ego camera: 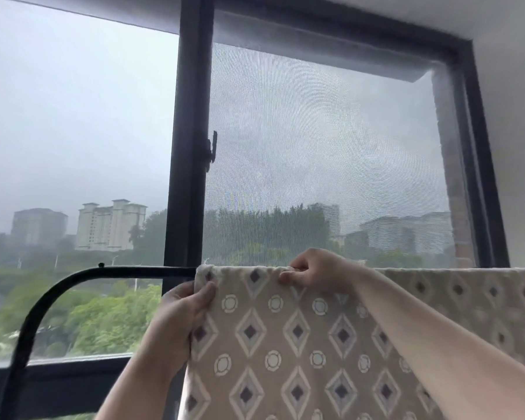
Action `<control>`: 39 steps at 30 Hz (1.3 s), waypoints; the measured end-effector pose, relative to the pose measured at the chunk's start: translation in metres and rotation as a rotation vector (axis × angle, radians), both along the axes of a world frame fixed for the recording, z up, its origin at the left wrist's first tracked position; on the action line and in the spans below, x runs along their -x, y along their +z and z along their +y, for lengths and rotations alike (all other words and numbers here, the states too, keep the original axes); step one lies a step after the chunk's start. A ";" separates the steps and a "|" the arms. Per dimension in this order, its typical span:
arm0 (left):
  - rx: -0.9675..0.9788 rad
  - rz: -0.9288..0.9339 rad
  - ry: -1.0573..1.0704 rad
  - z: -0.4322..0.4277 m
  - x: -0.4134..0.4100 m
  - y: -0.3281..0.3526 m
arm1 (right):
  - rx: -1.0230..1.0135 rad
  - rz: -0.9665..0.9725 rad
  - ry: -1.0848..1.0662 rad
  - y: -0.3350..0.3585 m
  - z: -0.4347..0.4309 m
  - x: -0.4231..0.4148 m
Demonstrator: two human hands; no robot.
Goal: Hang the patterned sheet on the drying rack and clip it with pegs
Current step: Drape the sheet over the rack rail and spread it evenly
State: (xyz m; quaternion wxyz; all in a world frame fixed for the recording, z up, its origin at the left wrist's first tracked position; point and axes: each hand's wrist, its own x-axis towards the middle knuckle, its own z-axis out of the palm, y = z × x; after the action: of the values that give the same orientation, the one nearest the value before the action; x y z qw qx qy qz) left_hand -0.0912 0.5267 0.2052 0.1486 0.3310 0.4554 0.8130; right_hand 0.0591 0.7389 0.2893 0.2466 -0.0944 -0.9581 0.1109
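Left hand [182,316] & right hand [319,269] both bare. Forearms bare too as far as visible: L to bottom edge, R to lower-right corner.

Scene is being lit by soft grey daylight coming in through the window [73,116]; the sky is being washed out to near white. Moiré rings are being produced across the mesh screen [315,131]. Window frame [188,147] and drying rack [149,271] are being rendered dark against the backlight. Patterned sheet [285,344] is being lit flatly and evenly. Distant buildings [109,225] are being softened by haze. Straight lines are being bowed by wide-angle distortion at the edges; the lower left is being smeared by blur.
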 end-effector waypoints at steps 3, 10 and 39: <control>0.077 0.169 0.233 0.005 0.005 -0.001 | -0.055 0.026 -0.049 -0.004 0.001 0.007; 0.022 0.208 0.346 0.012 0.022 0.001 | -0.095 0.065 -0.135 -0.010 0.012 0.020; 0.562 1.329 0.832 0.089 -0.030 0.054 | -0.162 0.137 -0.458 -0.026 0.082 -0.130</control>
State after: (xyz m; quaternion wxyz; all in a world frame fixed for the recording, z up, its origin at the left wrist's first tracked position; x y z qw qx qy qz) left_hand -0.0610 0.6155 0.2597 -0.3866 0.4971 0.7196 0.2927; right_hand 0.1891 0.8213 0.2629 0.3366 -0.2810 -0.8985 -0.0188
